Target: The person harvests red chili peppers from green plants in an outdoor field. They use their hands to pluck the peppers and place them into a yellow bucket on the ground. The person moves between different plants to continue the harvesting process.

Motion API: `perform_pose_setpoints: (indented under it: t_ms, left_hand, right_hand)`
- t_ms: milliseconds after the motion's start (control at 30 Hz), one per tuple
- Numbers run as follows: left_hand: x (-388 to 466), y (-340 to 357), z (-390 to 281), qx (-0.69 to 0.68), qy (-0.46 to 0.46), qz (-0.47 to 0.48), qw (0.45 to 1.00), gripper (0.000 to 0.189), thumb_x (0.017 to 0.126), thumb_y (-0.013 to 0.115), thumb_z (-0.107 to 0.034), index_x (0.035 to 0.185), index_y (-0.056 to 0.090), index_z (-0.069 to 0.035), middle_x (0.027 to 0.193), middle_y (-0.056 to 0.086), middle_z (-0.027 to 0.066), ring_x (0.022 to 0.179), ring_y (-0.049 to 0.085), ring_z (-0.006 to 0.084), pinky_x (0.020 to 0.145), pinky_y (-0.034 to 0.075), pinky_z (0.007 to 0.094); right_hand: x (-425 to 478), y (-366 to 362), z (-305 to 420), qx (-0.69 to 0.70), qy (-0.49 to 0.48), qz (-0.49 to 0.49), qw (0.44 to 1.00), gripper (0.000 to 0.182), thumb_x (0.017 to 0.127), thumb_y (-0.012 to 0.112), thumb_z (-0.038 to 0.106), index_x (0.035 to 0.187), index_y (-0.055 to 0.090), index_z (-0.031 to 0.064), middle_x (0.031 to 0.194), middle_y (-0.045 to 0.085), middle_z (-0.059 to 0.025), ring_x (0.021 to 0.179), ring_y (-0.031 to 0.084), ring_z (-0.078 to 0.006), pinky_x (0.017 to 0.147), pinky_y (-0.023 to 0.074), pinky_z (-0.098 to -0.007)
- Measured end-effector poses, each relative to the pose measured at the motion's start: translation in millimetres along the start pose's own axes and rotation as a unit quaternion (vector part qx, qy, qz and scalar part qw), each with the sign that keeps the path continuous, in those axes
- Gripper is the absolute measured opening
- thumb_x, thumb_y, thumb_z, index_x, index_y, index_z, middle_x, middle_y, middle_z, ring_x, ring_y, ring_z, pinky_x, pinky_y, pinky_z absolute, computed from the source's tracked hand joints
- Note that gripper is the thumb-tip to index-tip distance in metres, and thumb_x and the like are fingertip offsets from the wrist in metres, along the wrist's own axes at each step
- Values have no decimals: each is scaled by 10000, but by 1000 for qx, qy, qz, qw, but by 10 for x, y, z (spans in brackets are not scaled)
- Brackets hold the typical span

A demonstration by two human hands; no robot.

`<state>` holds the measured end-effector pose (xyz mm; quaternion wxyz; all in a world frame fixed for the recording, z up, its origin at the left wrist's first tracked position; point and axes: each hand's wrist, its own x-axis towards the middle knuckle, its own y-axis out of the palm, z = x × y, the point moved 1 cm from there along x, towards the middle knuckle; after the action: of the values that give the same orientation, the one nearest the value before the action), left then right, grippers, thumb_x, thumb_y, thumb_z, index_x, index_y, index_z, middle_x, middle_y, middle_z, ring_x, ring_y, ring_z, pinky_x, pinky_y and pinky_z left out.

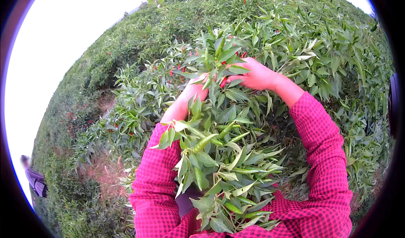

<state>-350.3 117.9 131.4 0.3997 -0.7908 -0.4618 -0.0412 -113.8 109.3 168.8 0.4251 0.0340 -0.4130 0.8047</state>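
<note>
Both of my arms, in pink checked sleeves, reach into a chili pepper plant [226, 95] before me. My left hand [198, 87] is among its leaves, with the fingers largely hidden behind foliage. Opposite it, my right hand [251, 75] has its fingers bent at the stems, close to a red chili pepper [223, 82]; leaves cover the fingertips, so any grip is unclear. Upright green chili peppers [207, 59] stand just above the hands. Nearer my body, leafy branches bear several green chili peppers [204, 143] and lie across my front and left forearm.
Dense chili plants [341, 48] surround me at the front and right. Red chili peppers [178, 67] hang beyond my left hand. Dry grassy ground [106, 171] shows at the left. Another person [35, 178] in a striped top is at the far left edge.
</note>
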Motion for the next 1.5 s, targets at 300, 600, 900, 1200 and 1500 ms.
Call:
perform_pose_setpoints:
  t_ms: [300,600,900,1200,1500]
  left_hand:
    - [1,198,-303,-528,-152,-71,832,188,925,498,-121,1081,579,-52,966,623,33,863,599,146,784,491,300]
    - [-123,74,-312,-375,-184,-144,897,186,936,519,-168,1064,589,-52,749,555,-51,569,475,36,517,387,185]
    - [-90,228,-423,-261,-187,-211,923,114,906,578,-162,964,586,-64,821,595,-17,718,548,59,662,454,218]
    - [-15,280,-408,-170,-160,-280,931,160,803,608,36,946,677,21,893,683,62,747,598,92,694,455,215]
    - [-102,306,-259,249,-13,-350,903,252,689,573,-77,890,716,-126,741,652,120,680,626,292,588,502,391]
  right_hand:
    - [78,27,-92,-67,-92,-28,993,255,799,635,98,1044,617,31,967,619,-160,920,609,-307,824,473,-366]
    - [145,70,-12,-17,-43,-27,999,233,837,628,167,1028,631,32,931,625,-156,881,616,-289,798,478,-352]
    - [120,134,35,-185,-56,-129,973,185,810,624,144,911,586,-7,866,597,-182,859,590,-356,761,474,-422]
    - [147,162,93,-154,-71,-155,973,145,789,636,105,876,586,1,828,592,-179,832,589,-356,745,467,-425]
    - [-7,165,-61,-113,-94,-147,978,166,772,630,71,907,578,-12,844,594,-188,818,589,-371,722,474,-421]
